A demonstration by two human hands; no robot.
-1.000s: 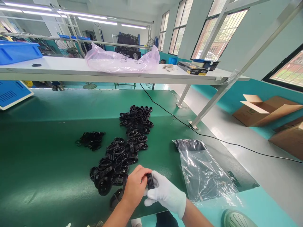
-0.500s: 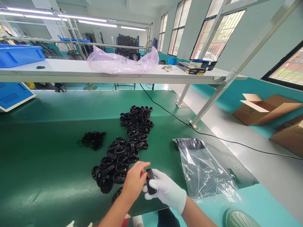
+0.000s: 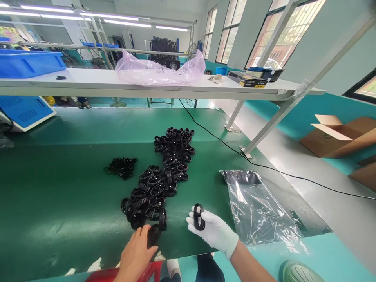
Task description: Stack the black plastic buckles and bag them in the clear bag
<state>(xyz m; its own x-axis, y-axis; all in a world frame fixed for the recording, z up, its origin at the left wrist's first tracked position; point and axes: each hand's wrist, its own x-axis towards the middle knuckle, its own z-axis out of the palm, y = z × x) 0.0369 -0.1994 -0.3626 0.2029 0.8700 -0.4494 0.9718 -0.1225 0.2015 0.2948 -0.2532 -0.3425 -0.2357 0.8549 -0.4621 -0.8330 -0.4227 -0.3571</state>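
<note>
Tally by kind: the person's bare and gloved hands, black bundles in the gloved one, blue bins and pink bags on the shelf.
Bare left hand: 1
Gloved right hand: 1
Black bundle: 1
Blue bin: 1
Pink bag: 1
Total: 5

The right hand [image 3: 214, 233] wears a white, close-fitting glove [image 3: 219, 237] with separate fingers [image 3: 192, 228] and a plain white cuff [image 3: 231, 246]; the left hand [image 3: 136, 248] is bare, and so are both forearms [image 3: 252, 266] as far up as they show in the head view
</note>
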